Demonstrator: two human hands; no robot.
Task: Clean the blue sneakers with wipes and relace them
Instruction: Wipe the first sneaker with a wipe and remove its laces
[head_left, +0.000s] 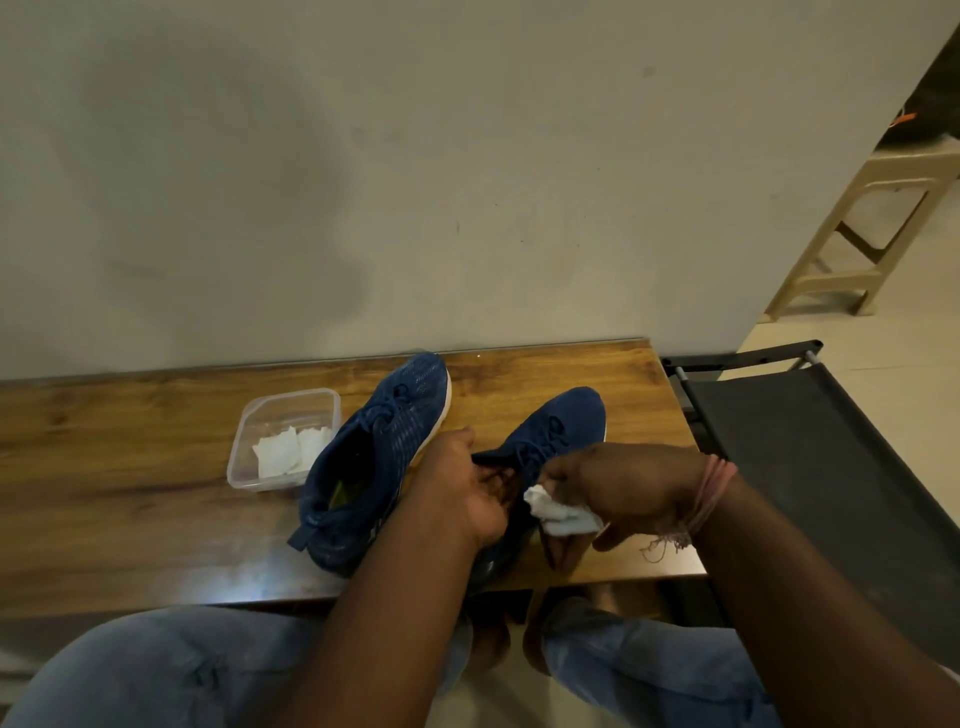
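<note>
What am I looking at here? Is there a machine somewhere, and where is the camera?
No machine: a person is working with bare hands. The single picture comes from a wide-angle camera worn on the head, looking down, so you see both forearms and the knees in jeans below.

On the wooden table lie two blue sneakers. The left sneaker lies beside a clear plastic tub holding folded white wipes. The right sneaker is the one being handled: the left hand grips it at the opening, while the right hand, with a pink thread round the wrist, pinches a crumpled wipe against it. Both sneakers appear laced.

Beyond the table are a plain wall, a dark folding frame and a beige plastic stool.
</note>
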